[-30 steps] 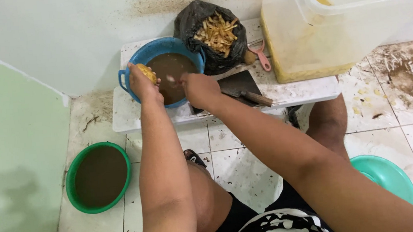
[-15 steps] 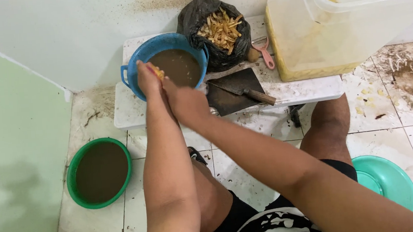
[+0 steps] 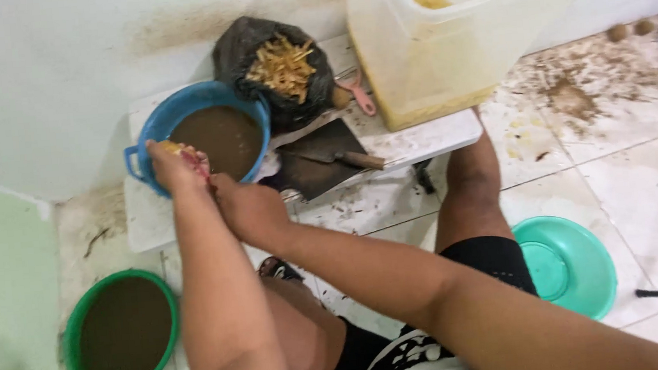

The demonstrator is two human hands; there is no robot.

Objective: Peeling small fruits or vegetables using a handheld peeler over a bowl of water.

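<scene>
My left hand (image 3: pixel 173 163) grips a small yellowish piece of root vegetable over the near rim of a blue tub (image 3: pixel 154 129) filled with muddy brown water. My right hand (image 3: pixel 246 209) is closed just beside it, touching the left wrist; I cannot tell what it holds. Both hands hover above a low white board (image 3: pixel 427 136) on the floor. A knife with a wooden handle (image 3: pixel 346 158) lies on a dark slab right of the tub. Behind it a black bag (image 3: pixel 272 64) holds yellow peelings.
A green basin (image 3: pixel 122 334) of brown water stands on the tiled floor at lower left. A turquoise bowl (image 3: pixel 569 266) sits right of my knee. A large translucent container (image 3: pixel 450 38) and a pink peeler (image 3: pixel 359 93) rest on the board. Dirt is scattered on tiles at upper right.
Both hands have drawn back from over the tub's water toward its near rim and come together. The camera has shifted a little.
</scene>
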